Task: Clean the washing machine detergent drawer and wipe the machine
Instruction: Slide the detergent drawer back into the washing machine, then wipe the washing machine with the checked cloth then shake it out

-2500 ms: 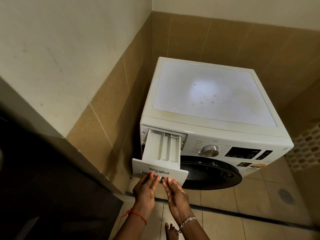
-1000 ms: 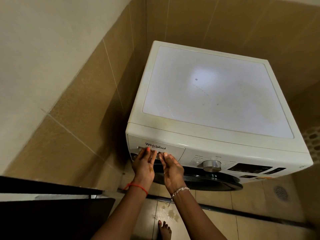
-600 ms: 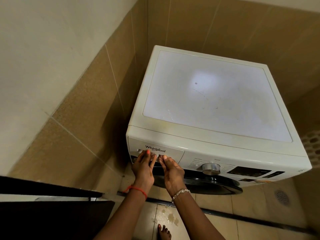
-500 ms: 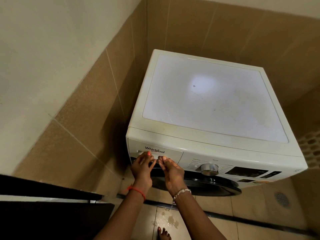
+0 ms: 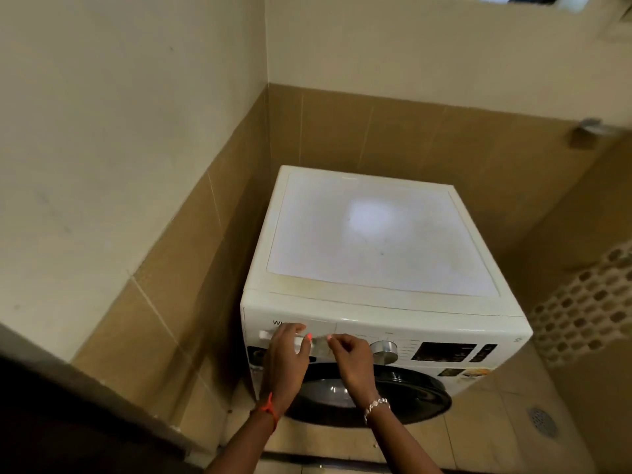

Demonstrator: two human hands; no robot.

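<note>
White plastic detergent drawer (image 5: 319, 326): flush in white front-loading washing machine (image 5: 376, 241). Left hand (image 5: 287, 357) fingers straight against it; right hand (image 5: 354, 359) curled, grip unclear. Wiping seemingly outstanding.

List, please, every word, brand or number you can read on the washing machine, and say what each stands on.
"W": the first letter of a word on the detergent drawer front; the left hand covers the rest.
Labels around the dial: too blurred to read.
Display: dark, nothing readable.
Sticker at the front's lower right: too blurred to read.
</note>
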